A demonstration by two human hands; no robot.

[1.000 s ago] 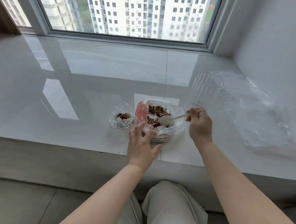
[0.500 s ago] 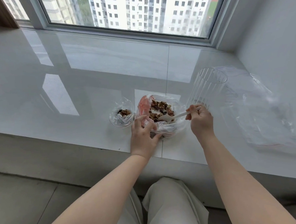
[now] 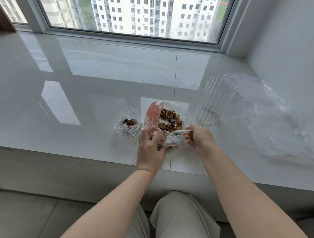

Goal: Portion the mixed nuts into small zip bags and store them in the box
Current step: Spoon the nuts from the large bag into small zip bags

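Hold nut bag (image 3: 166, 122) open with left hand (image 3: 150, 146) fingers pinching; right hand (image 3: 199, 138) pinching spoon (image 3: 182, 131); scoop slow near desk (image 3: 79, 104) edge.

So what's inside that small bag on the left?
The small bag holds a few brown nuts and something dark. Crinkled plastic hides whatever lies lower down.

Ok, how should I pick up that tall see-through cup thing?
Wrap your fingers round the ribbed wall of the clear container, coming from its near right side. It stands upright and open-topped, and the nut bag crowds its left.
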